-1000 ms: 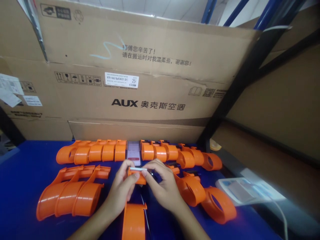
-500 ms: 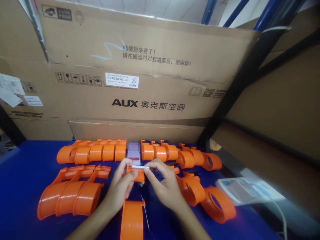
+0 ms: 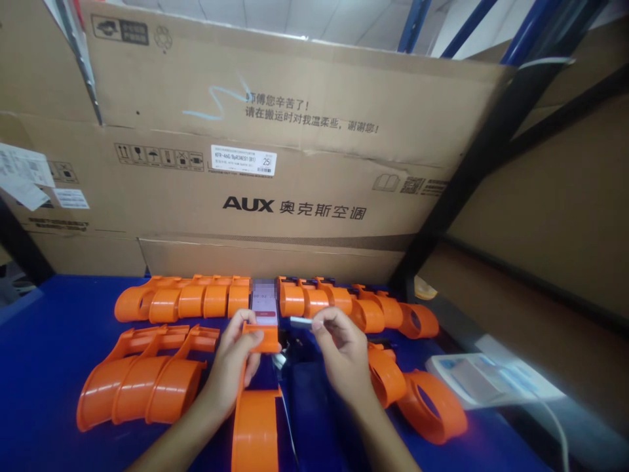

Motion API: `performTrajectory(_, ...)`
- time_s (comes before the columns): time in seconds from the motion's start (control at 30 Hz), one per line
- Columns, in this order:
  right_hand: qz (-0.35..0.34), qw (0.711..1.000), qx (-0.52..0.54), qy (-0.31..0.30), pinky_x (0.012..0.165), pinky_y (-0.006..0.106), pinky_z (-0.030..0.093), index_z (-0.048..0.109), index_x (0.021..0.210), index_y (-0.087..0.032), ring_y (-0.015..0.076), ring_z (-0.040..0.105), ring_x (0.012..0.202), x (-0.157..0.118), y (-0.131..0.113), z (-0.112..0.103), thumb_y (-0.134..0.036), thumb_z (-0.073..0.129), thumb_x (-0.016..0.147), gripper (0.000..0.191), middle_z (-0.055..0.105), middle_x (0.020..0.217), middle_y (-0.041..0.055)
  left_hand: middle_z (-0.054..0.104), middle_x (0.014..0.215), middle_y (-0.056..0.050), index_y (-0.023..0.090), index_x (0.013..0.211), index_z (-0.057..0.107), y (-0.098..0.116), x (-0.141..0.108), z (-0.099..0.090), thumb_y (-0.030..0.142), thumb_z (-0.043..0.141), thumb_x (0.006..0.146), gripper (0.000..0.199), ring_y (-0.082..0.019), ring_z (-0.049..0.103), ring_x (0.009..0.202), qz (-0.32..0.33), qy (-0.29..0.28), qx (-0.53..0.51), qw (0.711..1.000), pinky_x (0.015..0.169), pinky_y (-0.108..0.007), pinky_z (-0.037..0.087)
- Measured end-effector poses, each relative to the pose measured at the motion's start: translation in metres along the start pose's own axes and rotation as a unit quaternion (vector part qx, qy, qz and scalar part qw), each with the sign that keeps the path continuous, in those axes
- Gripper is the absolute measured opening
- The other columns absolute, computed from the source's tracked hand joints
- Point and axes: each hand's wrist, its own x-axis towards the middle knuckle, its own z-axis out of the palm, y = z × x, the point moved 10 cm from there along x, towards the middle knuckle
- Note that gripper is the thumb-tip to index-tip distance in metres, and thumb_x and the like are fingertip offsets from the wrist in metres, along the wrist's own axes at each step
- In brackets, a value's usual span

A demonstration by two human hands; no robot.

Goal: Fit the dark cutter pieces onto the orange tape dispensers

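Observation:
My left hand is closed on the flat upper end of an orange plastic part, thumb on its front. The part's wide curved band hangs below the hand toward the bottom edge. To the right of it, my right hand pinches a short, narrow pale strip between thumb and fingertips. The strip points left toward the orange part, with a gap between them. Under and between the hands are a thin cable and small dark objects that I cannot make out.
A phone stands behind my hands. Rows of similar orange parts lie at left, and more orange parts at right, some with black pieces. A white power-strip-like device lies right. Cardboard backs the blue table.
The pale strip, which lay along the top edge of the orange part, is now apart from it. My right hand has moved right with it. My left hand still grips the part.

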Motion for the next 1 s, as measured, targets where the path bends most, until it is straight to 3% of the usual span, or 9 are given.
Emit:
performTrajectory(0.17,0.031,0.999,-0.036,0.014,0.064,0.028,0.045,0.059,0.082,-0.022,0.0166,0.054,0.067,0.004,0.013,-0.006,-0.032,0.058,0.098,0.018,0.057,0.072,-0.0012,0.042,0.041,0.012,0.025,0.088,0.046,0.009,-0.002,0.004,0.041,0.064,0.086,0.024,-0.007,0.028,0.032,0.007,-0.001,-0.029,1.000,0.040,-0.016,0.022)
performTrajectory(0.37,0.019,0.989,-0.107,-0.097,0.056,0.026,0.040,0.061,0.080,-0.022,0.0155,0.051,0.060,0.002,0.011,0.021,-0.023,0.056,0.094,0.015,0.055,0.066,-0.0027,0.044,0.038,0.010,0.025,0.086,0.046,0.009,0.004,0.002,0.041,0.063,0.087,0.023,-0.007,0.027,0.031,0.001,-0.007,-0.044,0.999,0.040,-0.018,0.025)
performTrajectory(0.7,-0.018,0.955,-0.185,-0.233,0.076,0.031,0.048,0.065,0.085,-0.022,0.0217,0.062,0.087,-0.006,0.011,0.044,-0.007,0.058,0.079,0.018,0.065,0.087,0.0022,0.040,0.036,0.011,0.025,0.089,0.049,0.003,0.005,-0.002,0.039,0.060,0.089,0.019,-0.008,0.026,0.030,0.002,0.000,-0.025,1.000,0.042,-0.019,0.029)
performTrajectory(1.0,-0.010,0.945,-0.237,-0.225,0.081,0.035,0.048,0.064,0.085,-0.023,0.0245,0.063,0.093,-0.006,0.020,0.042,-0.008,0.056,0.082,0.017,0.068,0.092,0.0038,0.041,0.038,0.010,0.025,0.091,0.050,-0.001,0.006,-0.007,0.042,0.062,0.089,0.020,-0.009,0.028,0.032,0.007,-0.002,-0.015,1.000,0.042,-0.019,0.029)
